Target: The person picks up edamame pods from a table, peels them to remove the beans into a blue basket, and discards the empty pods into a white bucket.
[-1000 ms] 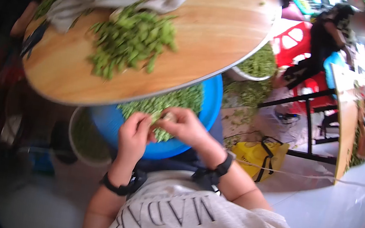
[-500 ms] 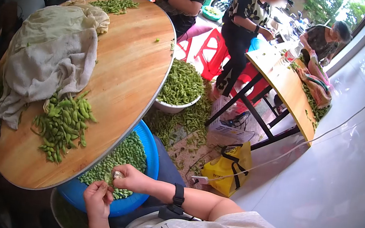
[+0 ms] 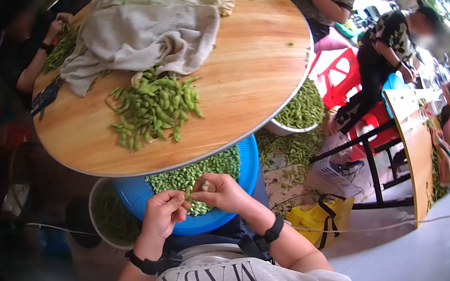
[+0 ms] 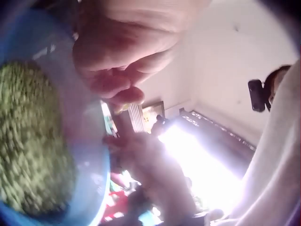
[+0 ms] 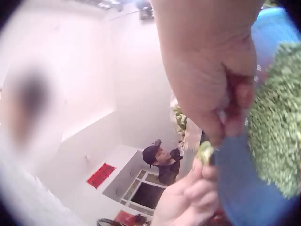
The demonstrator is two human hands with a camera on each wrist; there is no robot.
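Observation:
Over the blue basin (image 3: 253,168), my left hand (image 3: 161,215) pinches a green soybean pod (image 3: 188,192) between thumb and finger. My right hand (image 3: 225,194) pinches at the pod's other side, its fingertips right against it. Something small and pale shows within the right hand's curled fingers. In the right wrist view the pod (image 5: 205,153) sits at the left hand's fingertips, just under the right thumb. Shelled green beans (image 3: 220,169) fill the basin below both hands. Ahead on the round wooden table (image 3: 255,58) lies a heap of whole pods (image 3: 157,107).
The table's edge overhangs the basin. A greyish cloth (image 3: 146,41) covers part of the tabletop. To the right are a white tub of pods (image 3: 301,106), scattered pods on the floor, a yellow bag (image 3: 312,218) and a second table (image 3: 409,150). Several people work around.
The head view swung right, then back left. Both hands stay together over the basin; a green pod now shows clearly between their fingertips.

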